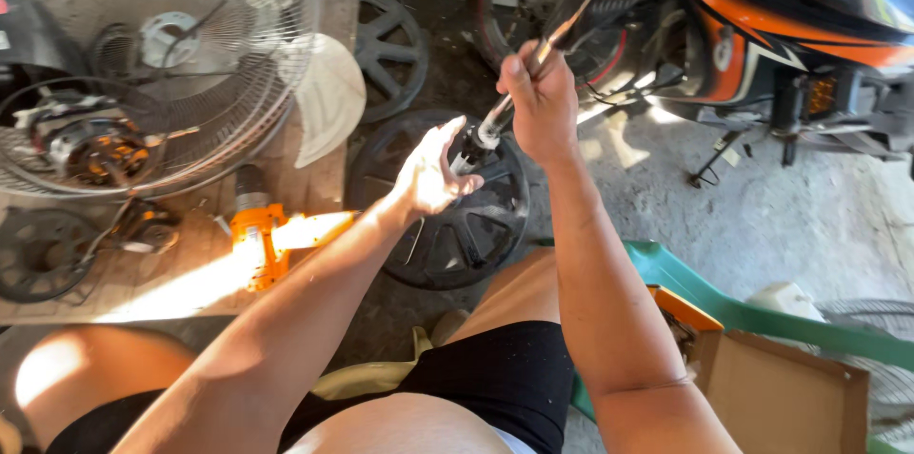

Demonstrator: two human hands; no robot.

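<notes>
Both arms reach forward, right hand [541, 102] fisted above half-open left hand [433, 173].

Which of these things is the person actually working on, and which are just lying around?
In hand:
metal pole, gripped by the right hand
pole's black lower end, at the left hand

Lying about:
fan grille
fan motor
orange tool
black round base
motorbike
cardboard box
</notes>
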